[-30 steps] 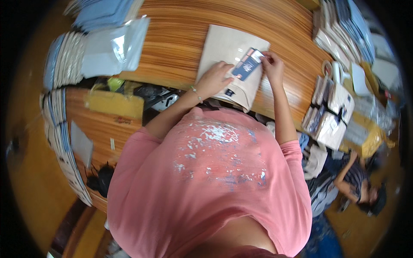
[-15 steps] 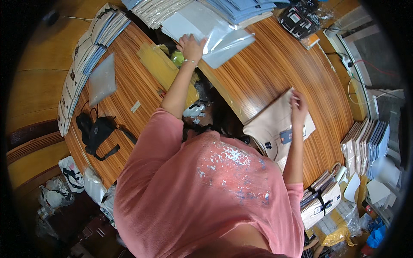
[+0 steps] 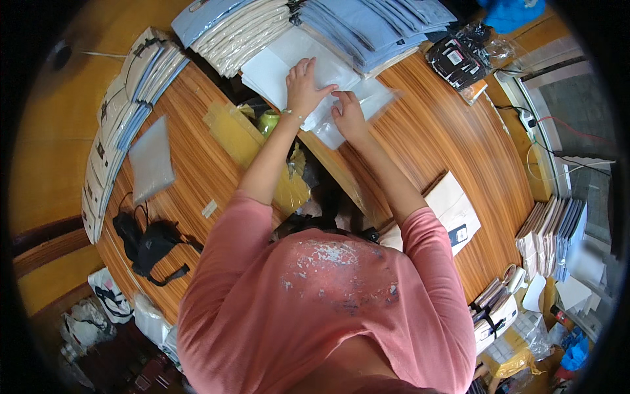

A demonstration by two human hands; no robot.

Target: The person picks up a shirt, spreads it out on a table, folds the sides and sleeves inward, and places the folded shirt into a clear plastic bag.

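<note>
My left hand (image 3: 303, 87) lies over a pile of white sheets (image 3: 270, 65) at the far side of the table, its fingers spread and the thumb pointing right. Close beside it, my right hand (image 3: 350, 117) has bent fingers at the edge of a clear plastic bag (image 3: 377, 94), which spreads under and around it. A folded beige garment (image 3: 453, 200) with a dark hang tag (image 3: 459, 235) rests on the table at the right, partly hidden by my right arm.
Stacks of blue shirts (image 3: 374, 29) and bagged cream garments (image 3: 243, 39) stand at the back. More bundles (image 3: 98, 157) line the left edge. A clear bag (image 3: 151, 159), a black strapped bag (image 3: 154, 246) and yellow film (image 3: 236, 131) lie left. Folded garments (image 3: 541, 230) stand far right.
My right hand has left the folded garment and moved up and left to the plastic bag. The bag has shifted from a raised, shiny sheet to lying lower, near both hands.
</note>
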